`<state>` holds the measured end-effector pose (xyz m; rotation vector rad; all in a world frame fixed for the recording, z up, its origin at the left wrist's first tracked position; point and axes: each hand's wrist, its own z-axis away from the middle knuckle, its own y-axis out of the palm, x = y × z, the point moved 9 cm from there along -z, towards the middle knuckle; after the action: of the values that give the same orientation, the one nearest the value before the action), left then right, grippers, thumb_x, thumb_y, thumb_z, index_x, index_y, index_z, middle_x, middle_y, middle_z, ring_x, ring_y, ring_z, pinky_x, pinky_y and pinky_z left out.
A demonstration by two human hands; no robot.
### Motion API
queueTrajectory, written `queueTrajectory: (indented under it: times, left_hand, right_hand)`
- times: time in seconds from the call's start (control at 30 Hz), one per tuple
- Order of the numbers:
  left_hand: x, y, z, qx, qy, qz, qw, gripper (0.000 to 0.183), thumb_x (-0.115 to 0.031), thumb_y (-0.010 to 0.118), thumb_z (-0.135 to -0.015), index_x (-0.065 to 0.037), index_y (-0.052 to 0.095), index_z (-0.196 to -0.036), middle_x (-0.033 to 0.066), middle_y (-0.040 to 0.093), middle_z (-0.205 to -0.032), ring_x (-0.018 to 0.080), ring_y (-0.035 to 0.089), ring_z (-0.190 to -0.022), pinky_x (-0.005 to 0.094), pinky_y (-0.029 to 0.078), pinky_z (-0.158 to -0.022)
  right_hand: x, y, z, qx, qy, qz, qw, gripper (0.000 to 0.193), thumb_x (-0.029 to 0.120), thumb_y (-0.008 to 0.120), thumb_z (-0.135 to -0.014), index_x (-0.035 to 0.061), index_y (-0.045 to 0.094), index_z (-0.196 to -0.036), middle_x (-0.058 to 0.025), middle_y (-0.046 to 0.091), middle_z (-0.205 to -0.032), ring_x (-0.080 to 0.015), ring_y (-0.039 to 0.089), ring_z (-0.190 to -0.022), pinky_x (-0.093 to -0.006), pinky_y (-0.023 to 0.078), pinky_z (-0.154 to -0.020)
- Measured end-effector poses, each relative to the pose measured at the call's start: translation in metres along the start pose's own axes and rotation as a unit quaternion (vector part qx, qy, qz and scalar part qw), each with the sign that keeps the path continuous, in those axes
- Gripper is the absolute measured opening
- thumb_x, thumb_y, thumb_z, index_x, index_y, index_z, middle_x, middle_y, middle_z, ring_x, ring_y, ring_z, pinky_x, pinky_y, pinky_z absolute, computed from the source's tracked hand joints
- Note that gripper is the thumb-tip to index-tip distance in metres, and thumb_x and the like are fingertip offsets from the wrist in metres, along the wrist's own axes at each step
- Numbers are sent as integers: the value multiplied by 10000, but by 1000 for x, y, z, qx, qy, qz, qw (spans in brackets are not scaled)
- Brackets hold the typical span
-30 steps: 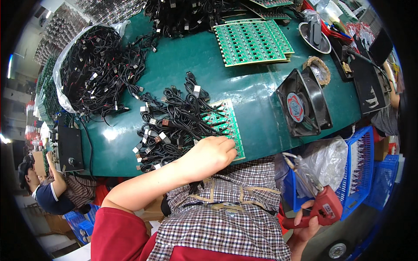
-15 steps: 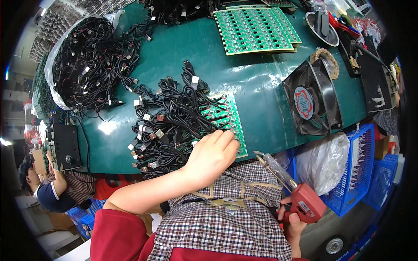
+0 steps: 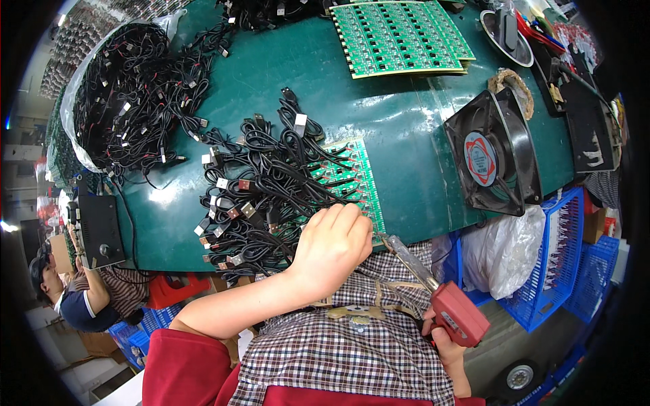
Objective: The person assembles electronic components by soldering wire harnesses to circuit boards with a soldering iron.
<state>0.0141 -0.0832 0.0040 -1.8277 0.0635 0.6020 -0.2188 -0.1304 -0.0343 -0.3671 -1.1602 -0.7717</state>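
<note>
My left hand [image 3: 333, 247] is closed over the near end of a green circuit board [image 3: 371, 196]; its fingertips point down and whatever they pinch is hidden. Black USB cables [image 3: 271, 172] lie bunched over the board's left side, their wire ends lined up along it. My right hand [image 3: 443, 338] grips a red soldering gun [image 3: 460, 314] by its handle. The gun's tip [image 3: 384, 238] is at the board's near right corner, close to my left fingers; I cannot tell whether it touches.
A bagged heap of cables [image 3: 139, 95] sits at the far left, and stacked circuit boards [image 3: 403, 37] at the back. A black fan [image 3: 491, 152] stands on the right. Blue crates [image 3: 552, 260] are beside the table. Another person [image 3: 84, 291] works at the left.
The soldering gun has moved left, bringing its tip to the board's corner. My left hand stays closed at the board's near end. The whole view has shifted slightly.
</note>
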Motion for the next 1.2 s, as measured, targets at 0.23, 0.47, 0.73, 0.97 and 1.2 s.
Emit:
queueTrajectory:
  times: [0.23, 0.47, 0.73, 0.97, 1.2]
  left_hand:
    - [1, 0, -1, -3, 2, 19, 1000, 187, -28, 692, -642, -66, 540, -744, 45, 510, -762, 215, 541, -704, 333, 433, -635]
    - [0, -1, -2, 0, 1, 26, 1000, 183, -33, 693, -644, -66, 541, -742, 46, 512, -760, 215, 544, -701, 335, 428, -629]
    - [2, 1, -6, -1, 6, 32, 999, 179, -37, 689, -644, -65, 538, -734, 52, 510, -753, 229, 544, -695, 343, 427, -620]
    - [-1, 3, -1, 35, 32, 12, 999, 102, -107, 594, -665, -56, 506, -664, 85, 476, -697, 264, 528, -647, 388, 452, -596]
    - [-5, -55, 0, -48, 101, -2, 994, 249, -139, 621, -694, -27, 601, -916, 132, 576, -1017, 289, 580, -980, 365, 488, -832]
  right_hand:
    - [-10, -8, 5, -24, 17, 51, 998, 448, 325, 693, -798, -50, 558, -1004, -101, 568, -775, -172, 548, -645, -292, 436, -589]
    - [-25, -22, 13, -20, -5, 98, 995, 666, 211, 769, -712, -126, 486, -1212, -98, 655, -821, -111, 611, -638, -236, 507, -606]
    - [1, -12, 2, -84, 2, -47, 995, 636, 235, 755, -747, -120, 468, -1189, -178, 641, -940, -164, 598, -596, -261, 491, -537]
    - [-16, -39, 11, -44, -59, 101, 992, 540, 345, 630, -841, -53, 451, -1160, -161, 569, -969, -159, 516, -526, -275, 424, -475]
    - [7, -12, 9, -12, -58, 83, 995, 319, 173, 482, -944, -14, 461, -1202, -72, 524, -734, -154, 487, -655, -284, 423, -601]
